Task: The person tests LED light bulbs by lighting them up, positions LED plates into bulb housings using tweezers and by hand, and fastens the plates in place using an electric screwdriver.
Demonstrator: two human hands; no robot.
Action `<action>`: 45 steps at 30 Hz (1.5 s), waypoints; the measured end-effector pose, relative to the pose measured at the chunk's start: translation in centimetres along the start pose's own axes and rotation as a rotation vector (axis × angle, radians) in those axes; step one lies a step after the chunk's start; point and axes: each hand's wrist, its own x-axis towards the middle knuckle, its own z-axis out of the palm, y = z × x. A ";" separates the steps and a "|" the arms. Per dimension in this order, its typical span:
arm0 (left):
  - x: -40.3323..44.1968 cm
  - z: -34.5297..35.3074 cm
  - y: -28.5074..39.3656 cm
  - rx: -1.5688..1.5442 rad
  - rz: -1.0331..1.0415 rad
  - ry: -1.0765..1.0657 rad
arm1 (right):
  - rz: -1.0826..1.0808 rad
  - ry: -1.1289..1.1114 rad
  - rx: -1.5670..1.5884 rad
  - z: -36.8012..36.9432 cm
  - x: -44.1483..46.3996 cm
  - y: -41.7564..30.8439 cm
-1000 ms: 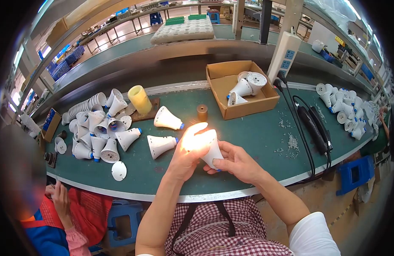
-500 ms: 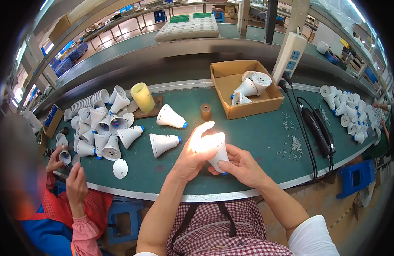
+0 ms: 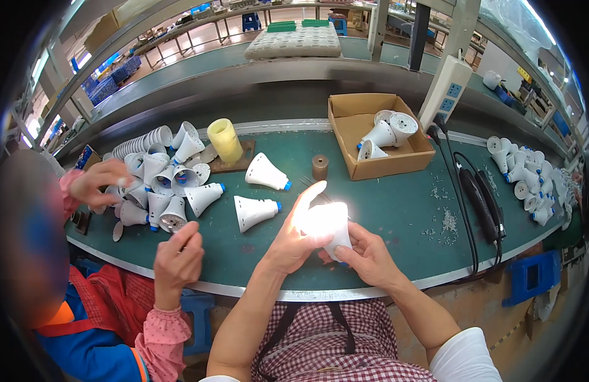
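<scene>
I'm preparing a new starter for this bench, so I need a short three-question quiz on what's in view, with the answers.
1. Multiple choice: which grip is nearer the blue end of the lit bulb? A) the wearer's left; B) the wearer's right.
2. True or false: the cardboard box has white bulb parts inside it.
3. Fill in the blank: the tall cylinder standing on the bench is ____ in colour.

Key:
1. B: the right grip is at that end.
2. True.
3. Yellow.
</scene>
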 end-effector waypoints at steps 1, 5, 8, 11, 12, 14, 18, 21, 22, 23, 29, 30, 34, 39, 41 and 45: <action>-0.1 0.0 0.1 -0.004 -0.012 -0.009 | 0.011 0.011 -0.011 0.1 -0.1 -0.2; -0.1 -0.2 -0.3 -0.033 0.026 -0.063 | -0.042 0.029 0.036 0.1 -0.2 0.6; -0.2 -0.1 -0.4 -0.010 0.041 -0.068 | -0.063 0.032 0.023 0.1 -0.3 0.6; -0.2 0.0 -0.4 0.005 0.047 -0.054 | -0.062 0.001 0.028 0.0 -0.3 0.6; -0.3 0.0 -0.5 0.007 0.044 -0.038 | -0.075 -0.014 0.012 -0.1 -0.3 0.6; -0.1 -0.2 -0.9 0.039 0.115 -0.045 | -0.055 -0.004 0.004 -0.1 -0.4 0.4; -0.4 0.4 -0.3 0.058 0.066 -0.044 | -0.058 -0.008 -0.013 -0.4 -0.5 0.9; -0.4 0.7 -0.5 0.081 0.063 -0.037 | -0.070 0.008 -0.012 -0.4 -0.9 0.9; -0.4 0.8 -0.6 0.092 0.087 -0.035 | -0.071 0.018 -0.025 -0.4 -0.9 0.7; -0.3 0.9 -0.7 0.091 0.085 -0.034 | -0.069 0.020 -0.024 -0.3 -1.0 0.5; -0.2 1.1 -0.7 0.082 0.065 -0.035 | -0.034 0.043 -0.058 -0.4 -1.3 0.0; -0.2 1.1 -0.7 0.085 0.066 -0.033 | -0.041 0.045 -0.052 -0.5 -1.2 0.2; 0.0 1.1 -0.8 0.087 0.078 -0.030 | -0.101 0.075 -0.053 -0.6 -1.1 1.0; -0.1 1.1 -0.6 0.121 0.088 -0.037 | -0.094 0.041 -0.040 -0.8 -1.0 1.1; -0.1 1.1 -0.5 0.123 0.088 -0.031 | -0.073 0.049 -0.046 -0.7 -1.0 0.9; -0.2 1.0 -0.5 0.093 0.067 -0.030 | -0.057 0.055 -0.025 -0.4 -0.9 0.8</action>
